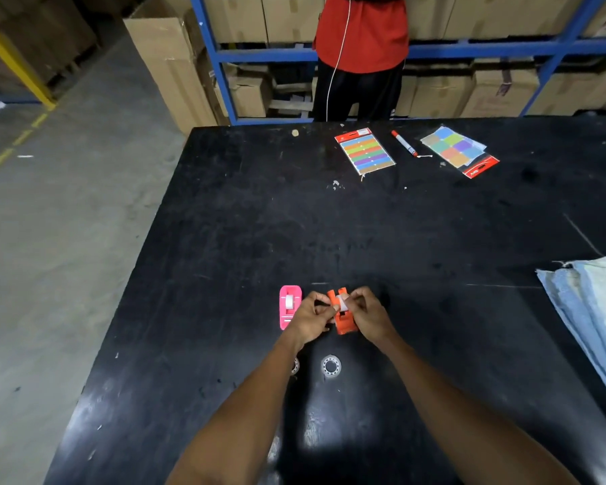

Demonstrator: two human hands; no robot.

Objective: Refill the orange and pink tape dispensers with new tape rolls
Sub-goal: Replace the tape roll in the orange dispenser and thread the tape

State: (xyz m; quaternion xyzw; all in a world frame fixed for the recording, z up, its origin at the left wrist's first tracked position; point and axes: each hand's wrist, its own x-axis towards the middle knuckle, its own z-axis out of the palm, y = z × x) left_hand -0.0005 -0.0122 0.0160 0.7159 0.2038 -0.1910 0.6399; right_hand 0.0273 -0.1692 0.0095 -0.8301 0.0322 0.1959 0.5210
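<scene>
On the black table [382, 232] the orange tape dispenser [345, 323] sits between my two hands. My left hand [310, 316] pinches its left side and my right hand [368, 315] grips its right side, both with fingertips on a white tape roll [342, 304] in its top. The pink tape dispenser [289, 309] lies flat just left of my left hand, with a white roll in it. A clear tape roll [331, 366] lies on the table nearer to me. Another roll [295, 366] is mostly hidden behind my left forearm.
At the far edge lie two packs of coloured sticker sheets [365, 151] [458, 151] with an orange-capped marker [404, 143] between them. A pale blue cloth [592, 309] covers the right edge. A person in a red shirt [362, 33] stands beyond the table, in front of blue shelves with cardboard boxes.
</scene>
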